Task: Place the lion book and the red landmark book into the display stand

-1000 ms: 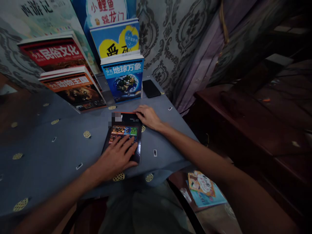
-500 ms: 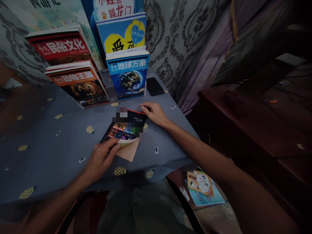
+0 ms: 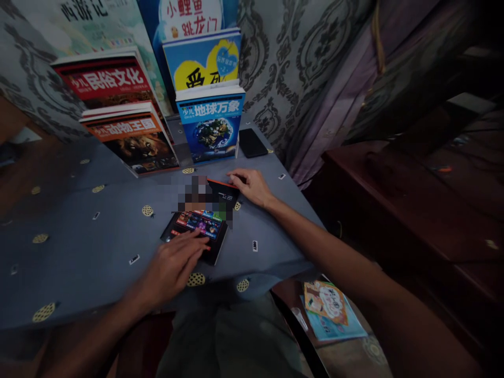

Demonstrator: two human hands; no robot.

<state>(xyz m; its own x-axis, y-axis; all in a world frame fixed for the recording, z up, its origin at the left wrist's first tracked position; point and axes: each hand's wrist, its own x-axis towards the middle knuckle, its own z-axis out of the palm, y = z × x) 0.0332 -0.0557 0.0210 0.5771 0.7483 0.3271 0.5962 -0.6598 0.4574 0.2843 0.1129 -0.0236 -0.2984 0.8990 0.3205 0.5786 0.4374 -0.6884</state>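
Note:
A closed book [image 3: 214, 244] lies on the table, dark, with small colourful pictures across its cover and its upper part pixelated. My left hand [image 3: 179, 262] rests flat on the lower part of that cover, fingers stretched over it and not gripping. At the book's upper right corner is my right hand [image 3: 254, 186], its thumb and forefinger loosely apart by the orange edge. Whether it presses on the corner is hard to make out.
Several children's books stand upright at the back, among them a blue one with a globe [image 3: 210, 128] and an orange-topped one with a lion [image 3: 136, 144]. A black phone [image 3: 252, 143] lies beside them. Lower right, more books [image 3: 331, 310] lie below table height.
My left hand has let go of the lifted cover, which now lies flat, hiding the pale page beneath. The hand has spread onto it. My right hand stays at the corner.

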